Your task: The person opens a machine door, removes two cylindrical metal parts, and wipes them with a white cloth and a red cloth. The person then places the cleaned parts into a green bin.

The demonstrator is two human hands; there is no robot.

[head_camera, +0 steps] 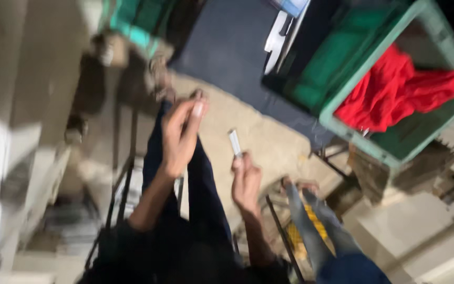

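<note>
A small pale, flat object (235,143), too blurred to identify, stands up out of the fingertips of the right hand (246,181), which is pinched shut around its lower end near the middle of the view. Just to its left, and a little higher, the left hand (181,138) is raised with its fingers curled together on a strip of dark navy cloth (202,194) that hangs down between the two forearms. The hands are near each other but apart, with the pale object between them, closer to the right one. Below lies a bare concrete floor (258,137). To the upper right sits a green plastic crate (379,142) with red cloth (395,89) draped inside it, and a dark mat (227,47) lies beside it.
</note>
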